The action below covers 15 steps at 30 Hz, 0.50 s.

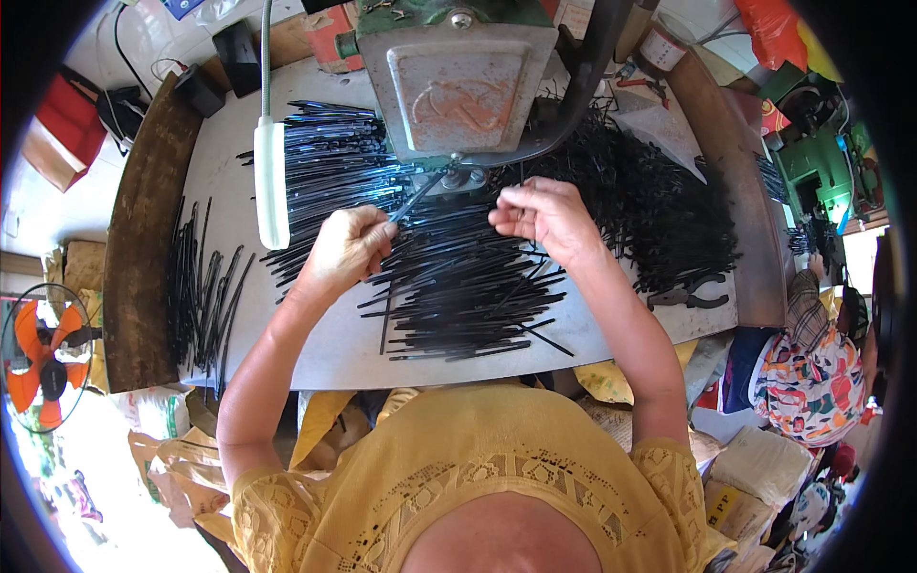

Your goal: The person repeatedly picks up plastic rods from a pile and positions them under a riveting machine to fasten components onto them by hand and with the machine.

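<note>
My left hand (355, 244) pinches the near end of a thin black rod (416, 199). Its far end reaches up under the head of a green and grey machine (468, 95). To the right of the machine's small lower block (454, 183), my right hand (548, 216) is raised with thumb and fingers drawn together. A short dark line shows just above these fingertips, but whether they hold it I cannot make out. Many similar black rods lie in a pile (468, 286) below both hands and in another pile (330, 172) at the left.
A tangled heap of black pieces (669, 210) covers the table's right side, with pliers (690, 293) near it. More rods (205, 296) lie far left. A white lamp (272, 181) hangs by the machine. Beyond the wooden rim (143, 248) stands an orange fan (43, 363); a co-worker (812, 377) sits right.
</note>
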{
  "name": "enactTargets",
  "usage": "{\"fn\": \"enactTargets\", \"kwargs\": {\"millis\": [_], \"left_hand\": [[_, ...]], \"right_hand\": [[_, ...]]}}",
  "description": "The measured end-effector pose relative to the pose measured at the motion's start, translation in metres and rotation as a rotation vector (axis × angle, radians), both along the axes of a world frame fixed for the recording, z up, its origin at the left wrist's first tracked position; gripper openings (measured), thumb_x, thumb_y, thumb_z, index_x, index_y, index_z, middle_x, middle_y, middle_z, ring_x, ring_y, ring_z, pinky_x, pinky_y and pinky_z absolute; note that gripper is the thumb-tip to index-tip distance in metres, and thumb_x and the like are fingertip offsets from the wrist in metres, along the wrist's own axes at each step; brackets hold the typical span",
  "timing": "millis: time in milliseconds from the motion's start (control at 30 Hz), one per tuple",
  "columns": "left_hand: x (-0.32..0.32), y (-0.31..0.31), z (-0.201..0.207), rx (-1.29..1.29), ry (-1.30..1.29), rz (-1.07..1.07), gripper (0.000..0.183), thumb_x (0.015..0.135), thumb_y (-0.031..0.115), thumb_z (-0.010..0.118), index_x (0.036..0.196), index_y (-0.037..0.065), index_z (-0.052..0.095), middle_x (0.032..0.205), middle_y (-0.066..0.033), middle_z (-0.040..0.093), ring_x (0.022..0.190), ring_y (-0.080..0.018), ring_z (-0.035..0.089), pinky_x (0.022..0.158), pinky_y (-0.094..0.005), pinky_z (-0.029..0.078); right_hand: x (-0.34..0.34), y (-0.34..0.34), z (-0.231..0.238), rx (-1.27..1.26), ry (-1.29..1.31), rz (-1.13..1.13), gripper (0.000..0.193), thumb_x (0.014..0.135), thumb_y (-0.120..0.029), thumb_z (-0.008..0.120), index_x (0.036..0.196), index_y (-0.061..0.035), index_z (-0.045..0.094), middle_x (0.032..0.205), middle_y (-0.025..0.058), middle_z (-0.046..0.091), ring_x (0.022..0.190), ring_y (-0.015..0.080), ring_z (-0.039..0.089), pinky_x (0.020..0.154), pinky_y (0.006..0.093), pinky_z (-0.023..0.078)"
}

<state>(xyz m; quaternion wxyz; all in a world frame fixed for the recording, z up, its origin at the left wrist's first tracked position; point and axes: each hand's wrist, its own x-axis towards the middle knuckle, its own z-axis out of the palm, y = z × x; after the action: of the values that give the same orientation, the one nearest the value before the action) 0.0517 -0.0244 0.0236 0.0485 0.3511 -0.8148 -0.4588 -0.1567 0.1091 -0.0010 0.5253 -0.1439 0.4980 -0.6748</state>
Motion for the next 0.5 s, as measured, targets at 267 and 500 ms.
{"fn": "enactTargets", "kwargs": {"millis": [267, 500], "left_hand": [[-0.009, 0.044, -0.003, 0.743, 0.229, -0.045, 0.017, 0.085, 0.016, 0.049, 0.076, 0.003, 0.054, 0.062, -0.0035, 0.055, 0.047, -0.0089, 0.053, 0.040, -0.0187, 0.041], [-0.021, 0.046, -0.006, -0.251, 0.210, 0.005, 0.027, 0.072, 0.011, 0.062, 0.091, -0.004, 0.050, 0.084, -0.0138, 0.054, 0.073, -0.0213, 0.054, 0.062, -0.0301, 0.045]], "right_hand": [[0.036, -0.010, 0.007, 0.102, 0.170, 0.440, 0.019, 0.076, -0.017, 0.062, 0.078, -0.0006, 0.053, 0.070, 0.0046, 0.056, 0.055, 0.0087, 0.054, 0.051, 0.0198, 0.046], [0.014, -0.014, 0.004, -0.068, -0.029, 0.255, 0.018, 0.081, -0.013, 0.054, 0.087, 0.0034, 0.055, 0.081, 0.0107, 0.058, 0.070, 0.0187, 0.060, 0.062, 0.0283, 0.051]]}}
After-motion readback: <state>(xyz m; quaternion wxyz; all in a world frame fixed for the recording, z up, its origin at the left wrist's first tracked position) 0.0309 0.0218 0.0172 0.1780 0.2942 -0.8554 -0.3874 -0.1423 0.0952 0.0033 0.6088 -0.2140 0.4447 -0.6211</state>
